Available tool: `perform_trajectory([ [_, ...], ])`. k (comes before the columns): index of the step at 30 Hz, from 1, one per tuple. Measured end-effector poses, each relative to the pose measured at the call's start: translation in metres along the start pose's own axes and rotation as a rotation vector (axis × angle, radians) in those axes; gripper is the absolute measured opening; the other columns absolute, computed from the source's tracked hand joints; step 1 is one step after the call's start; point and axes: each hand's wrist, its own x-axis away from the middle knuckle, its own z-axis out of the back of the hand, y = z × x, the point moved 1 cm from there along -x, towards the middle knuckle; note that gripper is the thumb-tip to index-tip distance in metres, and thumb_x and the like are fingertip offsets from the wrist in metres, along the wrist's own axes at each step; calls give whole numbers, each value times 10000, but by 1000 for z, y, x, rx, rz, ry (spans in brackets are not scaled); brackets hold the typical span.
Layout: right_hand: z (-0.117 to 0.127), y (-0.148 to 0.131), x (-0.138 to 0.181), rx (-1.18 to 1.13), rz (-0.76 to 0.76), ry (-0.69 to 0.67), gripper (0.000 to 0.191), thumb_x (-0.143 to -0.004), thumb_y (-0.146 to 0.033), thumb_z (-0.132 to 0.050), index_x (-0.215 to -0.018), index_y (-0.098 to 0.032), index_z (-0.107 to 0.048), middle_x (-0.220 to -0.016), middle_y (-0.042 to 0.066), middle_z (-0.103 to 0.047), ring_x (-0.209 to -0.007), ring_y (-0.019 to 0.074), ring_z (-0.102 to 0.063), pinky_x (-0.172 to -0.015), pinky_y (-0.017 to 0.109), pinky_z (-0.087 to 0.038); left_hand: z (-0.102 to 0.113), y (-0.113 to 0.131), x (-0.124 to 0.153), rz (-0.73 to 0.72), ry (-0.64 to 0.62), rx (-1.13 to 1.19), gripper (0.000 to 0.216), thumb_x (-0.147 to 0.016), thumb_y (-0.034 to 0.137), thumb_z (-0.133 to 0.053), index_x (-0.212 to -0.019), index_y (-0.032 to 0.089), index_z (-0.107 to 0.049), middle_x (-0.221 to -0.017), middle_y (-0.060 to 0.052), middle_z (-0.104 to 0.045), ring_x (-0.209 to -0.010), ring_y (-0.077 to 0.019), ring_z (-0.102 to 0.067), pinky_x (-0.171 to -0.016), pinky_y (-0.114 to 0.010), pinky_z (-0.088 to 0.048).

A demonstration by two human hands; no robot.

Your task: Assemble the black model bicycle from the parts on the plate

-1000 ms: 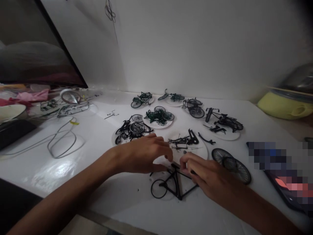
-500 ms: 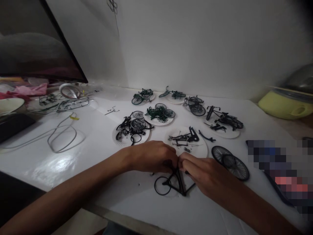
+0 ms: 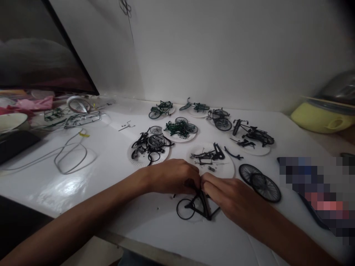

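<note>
A small black model bicycle frame (image 3: 200, 208) with one thin ring-shaped wheel (image 3: 185, 209) lies on the white table near the front edge. My left hand (image 3: 173, 176) is closed over the frame's upper end, fingers curled down onto it. My right hand (image 3: 227, 195) meets it from the right, fingertips pinched on the same part of the frame. The spot where the fingers touch is hidden. Just behind my hands a white paper plate (image 3: 226, 169) holds loose black parts.
Two spoked black wheels (image 3: 260, 178) lie right of my hands. Several paper plates with green and black model bicycles (image 3: 179, 129) fill the table's middle and back. A wire loop (image 3: 70, 159) lies left, a dark screen (image 3: 41, 59) at back left, a yellow container (image 3: 321, 118) at right.
My hands have come together and closed on the frame's top; one second ago they were slightly apart. The view has shifted a little.
</note>
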Motion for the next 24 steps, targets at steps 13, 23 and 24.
perform_trajectory([
  [13,-8,8,5,-126,-30,26,290,-878,68,-414,-912,-211,-481,-895,-8,-530,-616,123,-472,-536,291,-322,18,8,12,119,-180,159,534,-711,304,-869,-1184,199,-646,-1139,-75,-668,-1034,-240,-629,-808,-305,-493],
  [23,-2,0,3,111,84,49,334,-790,102,-379,-868,-192,-519,-887,43,-611,-674,167,-596,-557,291,-434,12,5,10,57,-160,69,409,-770,258,-818,-1138,178,-657,-1093,-75,-668,-1013,-238,-628,-817,-322,-487],
  [24,-2,-1,3,147,98,60,330,-784,100,-388,-872,-189,-522,-885,48,-618,-674,176,-603,-557,298,-441,12,5,10,49,-163,71,393,-776,255,-812,-1127,172,-657,-1083,-73,-667,-1012,-235,-627,-807,-315,-492],
])
